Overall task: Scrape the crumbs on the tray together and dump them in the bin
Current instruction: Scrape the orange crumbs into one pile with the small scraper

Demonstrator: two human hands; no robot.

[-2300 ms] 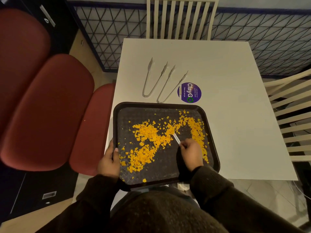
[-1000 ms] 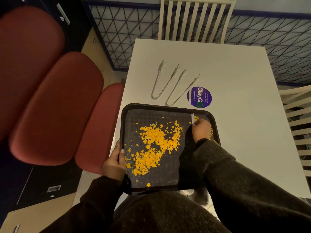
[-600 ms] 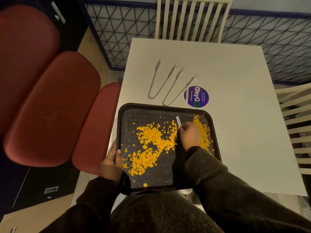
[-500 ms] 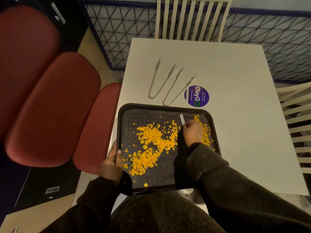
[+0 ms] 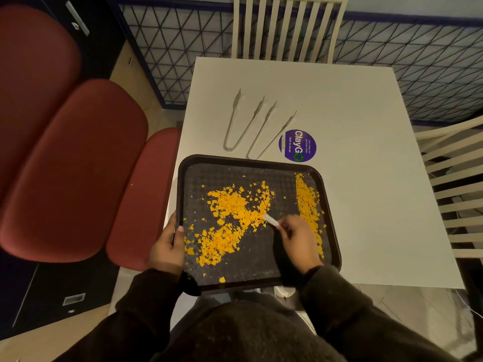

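A dark tray (image 5: 251, 161) lies at the near left corner of the white table (image 5: 352, 158), overhanging its front edge. Orange crumbs (image 5: 235, 215) spread across the tray's middle and left, and a separate strip of crumbs (image 5: 308, 202) runs along its right side. My left hand (image 5: 167, 246) grips the tray's left rim. My right hand (image 5: 298, 239) pinches a small white scraper (image 5: 271, 220) whose tip touches the right edge of the middle heap. No bin is in view.
Two metal tongs (image 5: 240, 124) and a round purple sticker (image 5: 298, 145) lie on the table beyond the tray. Red padded seats (image 5: 78, 158) stand to the left. White slatted chairs stand at the far side (image 5: 285, 27) and the right (image 5: 454, 184).
My right hand has drawn the scraper from the tray's far right part back towards me and left, into the middle heap. The gap between heap and right strip has widened. The left hand stays put.
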